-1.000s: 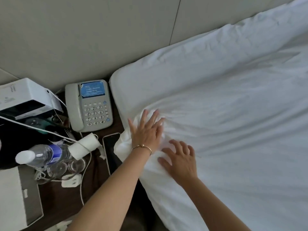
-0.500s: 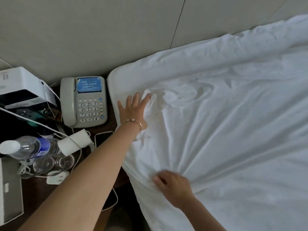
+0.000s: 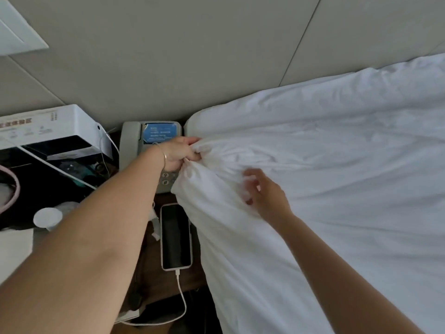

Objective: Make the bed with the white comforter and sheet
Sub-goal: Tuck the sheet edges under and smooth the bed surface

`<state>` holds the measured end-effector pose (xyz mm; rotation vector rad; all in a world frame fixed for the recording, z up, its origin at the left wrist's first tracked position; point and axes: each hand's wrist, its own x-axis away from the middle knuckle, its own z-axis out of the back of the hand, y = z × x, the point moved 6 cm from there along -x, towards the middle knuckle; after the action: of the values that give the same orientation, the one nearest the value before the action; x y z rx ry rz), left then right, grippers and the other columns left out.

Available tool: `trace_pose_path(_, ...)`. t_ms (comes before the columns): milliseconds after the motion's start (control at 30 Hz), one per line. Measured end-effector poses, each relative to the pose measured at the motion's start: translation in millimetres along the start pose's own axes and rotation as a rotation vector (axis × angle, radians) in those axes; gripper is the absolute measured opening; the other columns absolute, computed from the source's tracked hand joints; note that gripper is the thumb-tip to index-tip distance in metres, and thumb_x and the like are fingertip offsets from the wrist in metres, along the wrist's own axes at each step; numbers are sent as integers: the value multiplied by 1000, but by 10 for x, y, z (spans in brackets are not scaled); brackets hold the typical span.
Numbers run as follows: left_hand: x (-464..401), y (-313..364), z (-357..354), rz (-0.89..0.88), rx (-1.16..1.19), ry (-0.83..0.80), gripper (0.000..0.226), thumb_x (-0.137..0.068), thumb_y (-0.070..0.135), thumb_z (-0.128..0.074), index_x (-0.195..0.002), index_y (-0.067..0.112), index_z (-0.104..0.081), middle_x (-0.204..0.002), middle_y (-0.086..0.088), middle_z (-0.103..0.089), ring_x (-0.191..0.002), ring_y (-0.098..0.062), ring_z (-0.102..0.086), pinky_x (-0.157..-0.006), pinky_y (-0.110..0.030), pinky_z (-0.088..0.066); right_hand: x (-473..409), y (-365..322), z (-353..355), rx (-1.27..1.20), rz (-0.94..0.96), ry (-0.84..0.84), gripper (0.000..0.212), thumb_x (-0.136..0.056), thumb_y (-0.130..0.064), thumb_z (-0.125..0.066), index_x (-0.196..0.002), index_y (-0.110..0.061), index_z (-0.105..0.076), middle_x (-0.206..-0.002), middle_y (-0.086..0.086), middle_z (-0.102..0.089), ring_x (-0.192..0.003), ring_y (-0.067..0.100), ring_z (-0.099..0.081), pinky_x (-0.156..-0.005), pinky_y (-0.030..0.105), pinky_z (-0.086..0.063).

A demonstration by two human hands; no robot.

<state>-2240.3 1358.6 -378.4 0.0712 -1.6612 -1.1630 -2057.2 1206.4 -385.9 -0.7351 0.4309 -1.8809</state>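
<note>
Comforter (image 3: 337, 189) covers most of the bed — white, soft, finely creased cloth, with its near-left corner bunched into a tight fan of folds. Left hand (image 3: 179, 154) grasps that bunched corner, fingers curled into the cloth, thin metal bangle (image 3: 164, 157) on the wrist. Right hand (image 3: 266, 192) sits just beside it on the comforter, fingers loosely bent and spread, motion-blurred; cannot tell whether it pinches any cloth or only touches it. Beyond the gathered corner a smoother white strip, apparently the sheet (image 3: 252, 116), runs along the padded wall panel (image 3: 192, 56), rounded at the mattress corner.

Nightstand (image 3: 154, 261) left of the bed, dark wood. On it:
- desk phone (image 3: 134, 150), grey plastic, blue label above the keypad, partly hidden by the left wrist; the comforter corner hangs over its right edge
- smartphone (image 3: 175, 237), dark glass in a pale case, lying flat just beside the mattress edge, white charging cable (image 3: 180, 297) plugged into its near end and looping down
- white box (image 3: 48, 126) with printed text, boxy, tilted on top of dark clutter; thin white cords cross in front of it
- bottle cap (image 3: 47, 216), round, white; the bottle under it is mostly hidden by the left forearm, contents not visible
- pink ring-shaped item (image 3: 14, 189) at the far left edge, cut off
</note>
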Motion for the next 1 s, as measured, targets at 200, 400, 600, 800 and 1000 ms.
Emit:
trace_pose_path(200,74,87,130,-71,47,52,10,-91,5,-60,-88,13,-67,-72,1,-71,-69,-13,-65,-60,-19,-52,-8,-711,8,54,499,95,59,-80,-62,-60,-123,-22,-61,-117,-3,-56,-110,18,-50,-90,31,-44)
trace_pose_path(400,31,54,218,-57,-158,291,27,-94,39,-58,-100,15,-69,-85,-2,-65,-77,-16,-62,-63,-22,-47,241,-885,-178,9,578,290,25,-82,-34,-68,-84,-9,-67,-86,-2,-60,-75,18,-60,-59,32,-51)
trace_pose_path(600,-44,65,187,-89,-274,348,35,-97,35,-50,-87,6,-66,-73,-6,-55,-66,-20,-52,-55,-24,-37,403,-937,-366,-17,421,191,30,-79,-25,-76,-100,-22,-55,-90,-3,-63,-75,17,-63,-57,28,-53)
trace_pose_path(800,-126,93,212,-112,-332,464,37,-98,26,-50,-67,6,-53,-68,-11,-51,-72,-24,-48,-61,-29,-32,920,-659,-733,104,424,40,20,-70,-12,-73,-75,-23,-58,-75,-12,-52,-53,11,-51,-48,15,-31)
trace_pose_path(1000,-196,-47,158,-18,-575,441,50,-91,47,-55,-118,4,-54,-116,-16,-59,-104,-34,-57,-85,-37,-47,588,-537,-338,182,375,92,24,-86,-46,-50,-82,-31,-68,-87,-14,-64,-76,12,-59,-65,25,-44)
